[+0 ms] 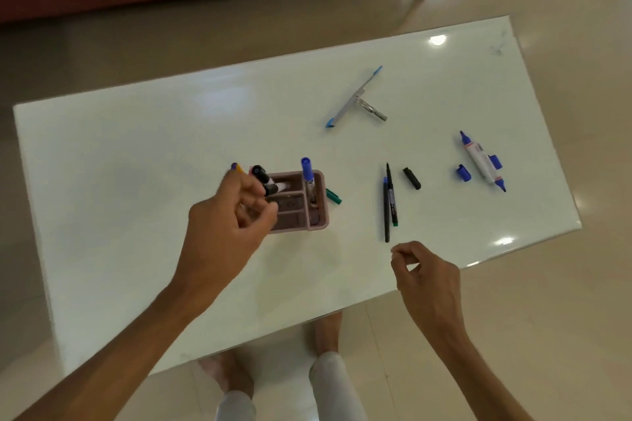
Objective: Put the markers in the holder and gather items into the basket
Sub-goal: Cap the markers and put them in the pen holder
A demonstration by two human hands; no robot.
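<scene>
Partly hiding the holder (319, 198), left fingers (254, 212) pinch blurred markers (265, 181); right fingers (402, 255) curl emptily.

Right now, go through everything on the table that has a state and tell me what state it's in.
Holder: upright, partly filled.
Blue marker: capped, standing in the holder.
Black markers: gripped by the left hand, over the holder.
Right hand: loosely curled, holding nothing.
Thin pens: lying side by side.
Double-ended marker: both tips bare.
Blue cap: off, loose.
Black cap: loose.
</scene>
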